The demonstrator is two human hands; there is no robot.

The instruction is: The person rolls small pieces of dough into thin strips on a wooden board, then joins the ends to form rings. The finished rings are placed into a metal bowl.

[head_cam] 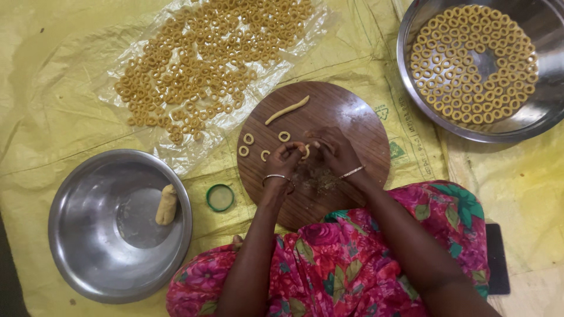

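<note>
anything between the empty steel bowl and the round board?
Head view: a small green lid lies on the yellow sheet between the bowl and the board, touching neither. Otherwise bare sheet.

A yellow plastic sheet (pixel 53 111) covers the floor. Directly on it lie a round wooden board (pixel 346 111) near the middle, a clear plastic film (pixel 147 44) toward the top edge, 2 steel bowls (pixel 88 258) at bottom left and top right (pixel 546 100), and a green lid (pixel 220 198) beside the board.
</note>
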